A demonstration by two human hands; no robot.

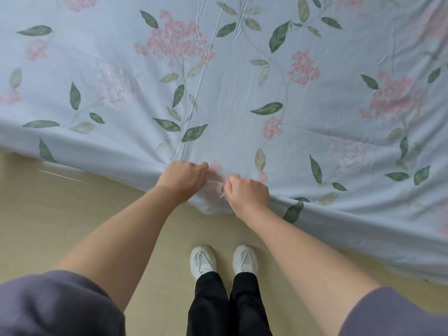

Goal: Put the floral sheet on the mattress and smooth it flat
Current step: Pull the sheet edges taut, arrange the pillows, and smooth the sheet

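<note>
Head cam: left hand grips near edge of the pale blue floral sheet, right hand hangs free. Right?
Not quite. The head view shows the right hand also gripping the near edge of the pale blue floral sheet, close beside the left hand; it does not hang free.

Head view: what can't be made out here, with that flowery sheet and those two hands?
1. Mattress: head view, wholly covered by the pale blue floral fabric sheet.
2. Fingertips of left hand and right hand: head view, curled under into bunched fabric.
3. Sheet's far and side edges: head view, cut off by the picture's edges.
</note>
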